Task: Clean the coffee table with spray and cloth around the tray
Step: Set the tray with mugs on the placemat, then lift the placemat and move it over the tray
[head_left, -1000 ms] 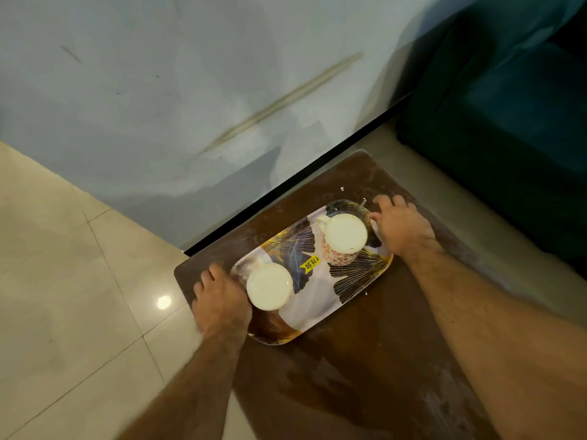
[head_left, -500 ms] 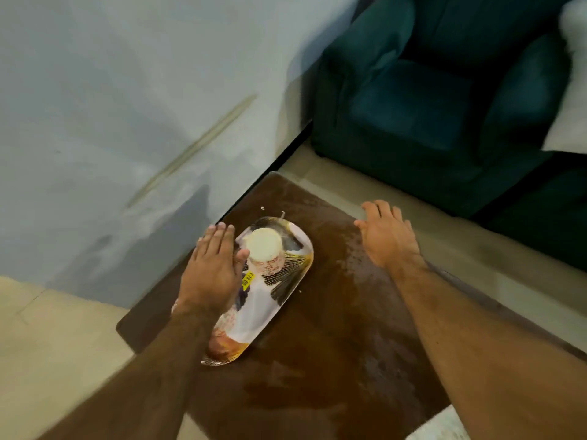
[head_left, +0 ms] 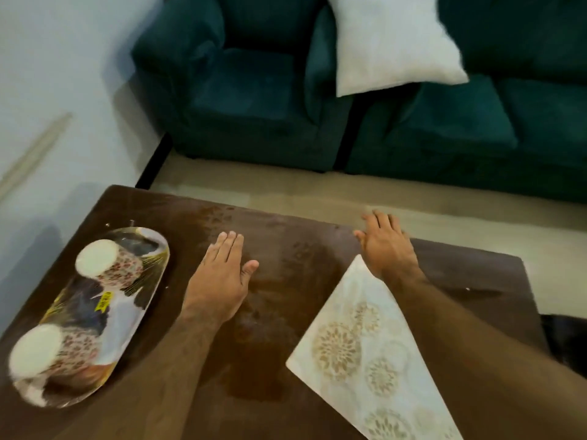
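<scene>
The tray (head_left: 127, 315) with two cups (head_left: 104, 265) sits way over at the left edge of the coffee table (head_left: 286, 312). Left hand (head_left: 222, 277) is flat and relaxed beside it, gripping nothing. Right hand (head_left: 386, 246) is spread open near the far edge, over the patterned cloth (head_left: 365, 354). Bare wet wood lies between them.

One coffee table (head_left: 317, 258) is showing, and one tray (head_left: 133, 315) is sitting on it. Two cups (head_left: 108, 265) are standing on the tray, the second cup (head_left: 44, 350) looking blurred, so its shape is probably the same. One patterned cloth (head_left: 365, 354) is lying there. Two hands are showing: the left hand (head_left: 222, 274) and the right hand (head_left: 386, 246). One white cushion (head_left: 390, 42) is resting on what seems one green sofa (head_left: 444, 122).
</scene>
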